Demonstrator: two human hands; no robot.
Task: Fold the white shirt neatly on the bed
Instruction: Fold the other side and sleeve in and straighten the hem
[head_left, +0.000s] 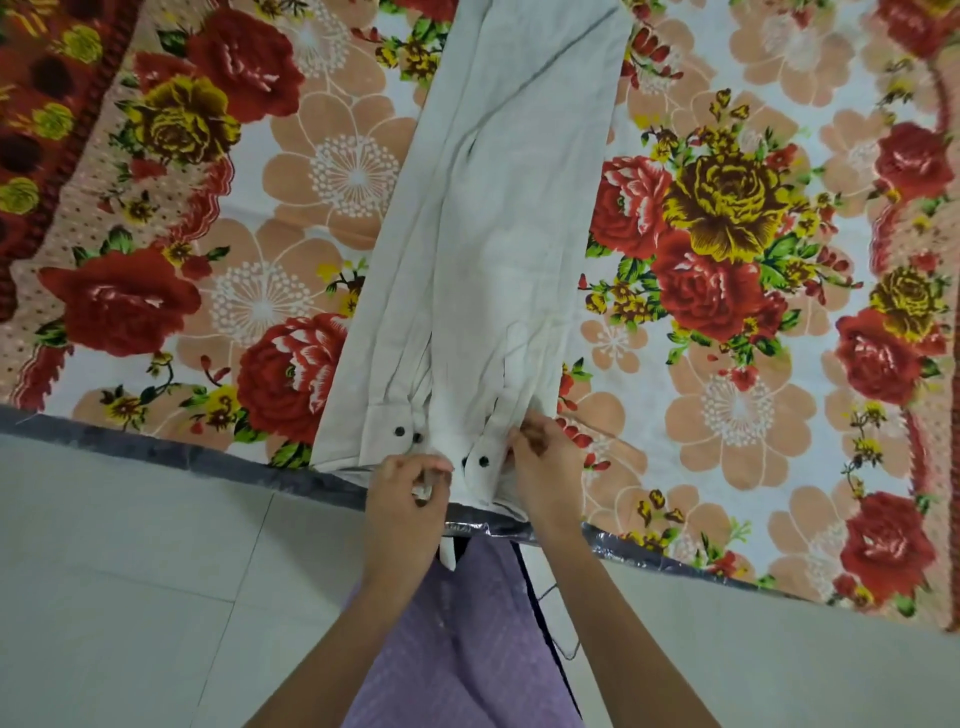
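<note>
white shirt (483, 249) with black buttons (483, 461), bed sheet (727, 260) red, yellow and peach floral, lilac garment (467, 649), pale grey floor (130, 571)

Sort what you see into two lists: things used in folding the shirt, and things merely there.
Job: white shirt, a long strip; left hand and right hand, both gripping its near end; floral bed sheet beneath it.
Merely there: tiled floor; person's purple clothing.

Illumination is bright, even and diffuse; shadows are faint. Wide-angle distortion bows the near bed edge (171, 449) and stretches the corners. Focus is slightly soft throughout; that edge shows glare.
</note>
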